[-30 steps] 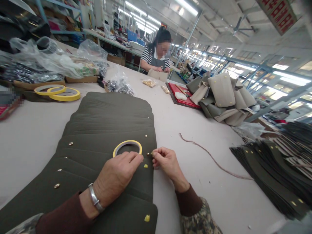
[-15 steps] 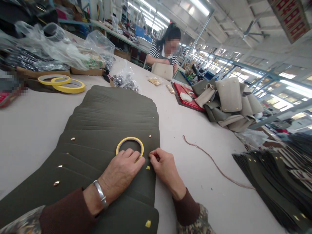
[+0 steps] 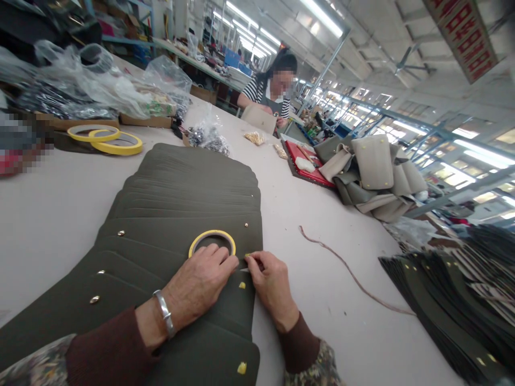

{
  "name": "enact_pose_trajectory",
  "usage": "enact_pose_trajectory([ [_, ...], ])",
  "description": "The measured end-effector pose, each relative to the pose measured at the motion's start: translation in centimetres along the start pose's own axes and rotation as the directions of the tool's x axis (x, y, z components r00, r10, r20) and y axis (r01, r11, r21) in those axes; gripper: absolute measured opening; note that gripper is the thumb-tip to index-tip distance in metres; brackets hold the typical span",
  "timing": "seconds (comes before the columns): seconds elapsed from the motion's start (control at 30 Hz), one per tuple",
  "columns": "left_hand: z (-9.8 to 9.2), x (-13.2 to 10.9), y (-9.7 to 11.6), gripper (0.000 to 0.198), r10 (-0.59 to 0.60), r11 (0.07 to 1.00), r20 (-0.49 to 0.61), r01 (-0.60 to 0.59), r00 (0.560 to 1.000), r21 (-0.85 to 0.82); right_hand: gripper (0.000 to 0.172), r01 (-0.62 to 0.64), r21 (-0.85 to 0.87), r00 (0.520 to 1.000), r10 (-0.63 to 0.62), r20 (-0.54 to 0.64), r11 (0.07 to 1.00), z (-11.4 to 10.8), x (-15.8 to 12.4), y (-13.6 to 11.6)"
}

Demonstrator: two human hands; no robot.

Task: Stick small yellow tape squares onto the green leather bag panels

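A fanned stack of dark olive leather panels (image 3: 181,209) with small brass studs lies on the white table in front of me. A roll of yellow tape (image 3: 212,241) rests on the top panels. My left hand (image 3: 199,284) lies on the panels with its fingers bent against the near side of the roll. My right hand (image 3: 269,281) sits at the panels' right edge, thumb and forefinger pinched on a small yellow bit of tape. Little yellow tape pieces (image 3: 242,368) are stuck near the right edges of the nearer panels.
Two more yellow tape rolls (image 3: 107,140) lie at far left by plastic bags (image 3: 80,86). A person in a striped top (image 3: 265,91) works at the table's far end. Beige and olive bag parts (image 3: 372,169) and a red tray (image 3: 308,161) sit right; dark panels (image 3: 450,300) stack at near right; a cord (image 3: 346,268) lies between.
My left hand has slid forward onto the tape roll's near edge. My right hand has shifted slightly left along the panel edge, still pinched. The view has swung a little.
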State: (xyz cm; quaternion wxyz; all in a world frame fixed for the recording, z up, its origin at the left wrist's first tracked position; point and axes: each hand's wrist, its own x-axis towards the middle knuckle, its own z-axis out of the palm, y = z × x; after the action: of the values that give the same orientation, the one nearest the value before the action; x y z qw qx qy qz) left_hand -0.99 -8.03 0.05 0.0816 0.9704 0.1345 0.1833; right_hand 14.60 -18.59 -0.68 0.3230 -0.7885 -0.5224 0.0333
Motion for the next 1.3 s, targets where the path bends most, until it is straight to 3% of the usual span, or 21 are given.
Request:
enact_pose_trajectory([
  [0.2,-1.0,-0.5,0.3,0.018,0.077,0.997,-0.105,-0.074,0.991,0.029,0.015,-0.157,-0.048,0.986,0.159,0.049,0.986,-0.1,1.3,-0.9],
  [0.37,-1.2,-0.8,-0.2,0.022,0.059,0.998,-0.21,-0.056,0.976,0.019,0.014,-0.21,0.058,0.935,0.184,0.302,0.976,-1.7,0.3,-0.8],
  [0.43,-1.0,-0.9,-0.5,0.024,0.056,0.996,-0.239,-0.07,0.97,-0.05,0.014,-0.218,0.145,0.929,0.159,0.335,0.965,-2.1,-0.1,-0.6],
  [0.5,-0.8,-1.1,-0.6,0.029,0.064,0.991,-0.257,-0.093,0.964,-0.1,0.012,-0.178,0.269,0.963,0.11,0.247,0.947,-2.3,-0.3,-0.8],
  [0.57,-0.5,-1.3,-0.7,0.037,0.071,0.988,-0.265,-0.104,0.962,-0.115,0.013,-0.062,0.382,0.993,0.02,0.112,0.922,-2.4,-0.4,-1.3],
  [0.63,-0.3,-1.4,-0.6,0.04,0.062,0.99,-0.275,-0.094,0.96,-0.105,0.017,0.074,0.426,0.995,-0.096,0.03,0.901,-2.3,-0.4,-1.9],
  [0.8,-0.2,-1.4,-0.2,0.03,0.046,0.996,-0.313,-0.068,0.949,-0.06,0.017,0.311,0.339,0.946,-0.324,-0.019,0.888,-1.8,-0.4,-2.5],
  [0.97,-0.7,-1.1,0.2,0.021,0.056,0.994,-0.318,-0.085,0.946,-0.076,0.02,0.378,0.155,0.926,-0.371,-0.072,0.913,-1.3,-0.6,-2.6],
  [1.13,-1.2,-0.9,0.3,0.023,0.0,0.995,-0.251,-0.026,0.968,-0.099,0.017,0.243,0.169,0.968,-0.227,-0.108,0.955,-1.0,-0.9,-3.4],
  [1.23,-1.1,-0.9,0.6,0.022,0.002,0.994,-0.262,-0.031,0.965,-0.108,0.011,-0.064,0.417,0.997,0.074,-0.008,0.907,-0.7,-0.7,-3.3],
  [1.3,-1.0,-0.8,0.9,0.02,0.028,0.99,-0.271,-0.065,0.962,-0.128,0.011,-0.295,0.576,0.953,0.277,0.121,0.762,-0.6,-0.3,-2.7],
])
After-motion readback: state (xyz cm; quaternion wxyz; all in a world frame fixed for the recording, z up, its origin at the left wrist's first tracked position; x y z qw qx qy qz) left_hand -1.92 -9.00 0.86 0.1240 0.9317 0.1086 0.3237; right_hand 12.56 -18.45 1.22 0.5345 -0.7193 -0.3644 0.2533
